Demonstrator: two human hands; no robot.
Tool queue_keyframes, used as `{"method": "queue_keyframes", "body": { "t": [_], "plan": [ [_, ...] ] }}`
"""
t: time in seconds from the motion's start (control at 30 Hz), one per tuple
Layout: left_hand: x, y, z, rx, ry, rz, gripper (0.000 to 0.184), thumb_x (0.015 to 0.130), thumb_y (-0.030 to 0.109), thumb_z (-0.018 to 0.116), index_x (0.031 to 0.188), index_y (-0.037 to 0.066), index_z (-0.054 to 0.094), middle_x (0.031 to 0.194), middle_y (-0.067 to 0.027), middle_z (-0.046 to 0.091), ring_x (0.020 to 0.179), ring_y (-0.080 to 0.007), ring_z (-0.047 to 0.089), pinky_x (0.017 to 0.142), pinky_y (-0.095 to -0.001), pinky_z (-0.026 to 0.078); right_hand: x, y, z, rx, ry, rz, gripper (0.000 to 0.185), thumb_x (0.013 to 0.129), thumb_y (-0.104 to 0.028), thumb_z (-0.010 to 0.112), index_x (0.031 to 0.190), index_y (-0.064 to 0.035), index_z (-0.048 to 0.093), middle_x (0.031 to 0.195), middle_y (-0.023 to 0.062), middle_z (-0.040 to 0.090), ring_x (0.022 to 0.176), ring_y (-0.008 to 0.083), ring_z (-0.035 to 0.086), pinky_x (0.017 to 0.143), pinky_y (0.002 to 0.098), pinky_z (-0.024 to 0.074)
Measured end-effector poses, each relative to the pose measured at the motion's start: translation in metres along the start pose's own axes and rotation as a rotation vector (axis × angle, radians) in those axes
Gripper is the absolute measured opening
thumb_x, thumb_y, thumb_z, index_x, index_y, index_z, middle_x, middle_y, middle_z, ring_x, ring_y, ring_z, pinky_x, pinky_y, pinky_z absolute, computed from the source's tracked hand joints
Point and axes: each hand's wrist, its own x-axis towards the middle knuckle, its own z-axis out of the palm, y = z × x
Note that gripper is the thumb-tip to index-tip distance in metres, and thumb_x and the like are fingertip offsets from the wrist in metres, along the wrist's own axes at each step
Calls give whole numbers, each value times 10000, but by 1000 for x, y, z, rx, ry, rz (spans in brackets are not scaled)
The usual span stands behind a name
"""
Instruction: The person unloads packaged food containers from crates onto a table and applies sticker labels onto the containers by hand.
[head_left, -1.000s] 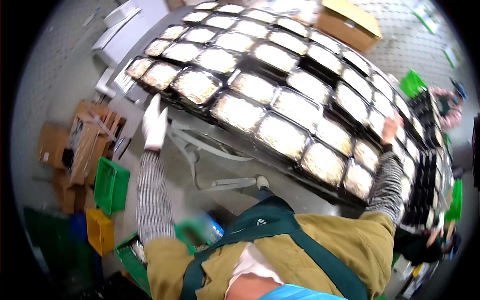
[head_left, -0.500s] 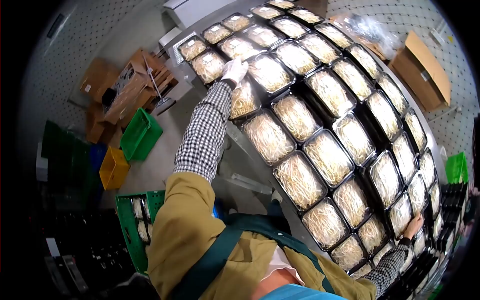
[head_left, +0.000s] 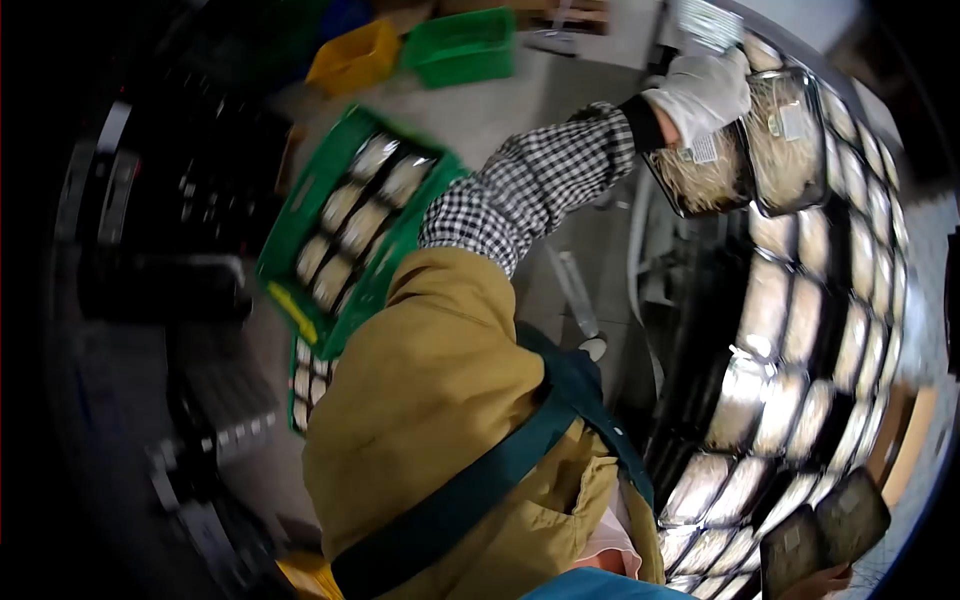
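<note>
Both hands grasping trays, one pair at the top and one at the lower right

At far left, a large green crate [head_left: 381,270] tilts across the floor, packed with film-topped trays [head_left: 363,228] in two rows. Below it, a smaller green crate [head_left: 293,392] holds more of the same. Above the large one lie a yellow crate [head_left: 352,58] and, just beside it, another green crate [head_left: 460,50].

In the middle, a checked sleeve [head_left: 570,160] reaches up to the left hand [head_left: 702,95], which wears a white glove. Its fingers are clasped over the upper part of two sprout trays [head_left: 788,155], side by side, their labelled faces turned toward the person.

Farther right, rows of filled trays [head_left: 768,305] run down the side, some glaring under the light. Near the bottom right corner, the bare right hand [head_left: 826,582] is partly cut off; its fingers grip the lower edge of two shadowed trays [head_left: 853,515], tilted and side by side. A cardboard box [head_left: 908,445] stands beyond, near that pair.
</note>
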Motion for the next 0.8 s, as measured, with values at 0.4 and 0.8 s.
{"method": "queue_keyframes", "body": {
  "t": [0.4, 0.8],
  "plan": [
    [-482, -318, -434, 488, 730, -1110, 271, 873, 136, 514, 1099, -11, 491, 741, -119, 601, 651, -194, 563, 655, -315, 465, -220, -691, 62, 1252, -1266, -844, 343, 945, -222, 472, 1170, 33, 512, 1047, 168, 607, 953, 198, 563, 833, 283, 427],
    [-734, -428, -436, 685, 842, -1660, 289, 875, 162, 460, 1110, -6, 476, 889, -265, 614, 808, -399, 598, 718, -429, 459, -360, -944, 48, 483, -1363, -1643, 310, 822, -291, 582, 884, -8, 692, 790, 217, 649, 745, 329, 643, 719, 377, 485]
  ]
}}
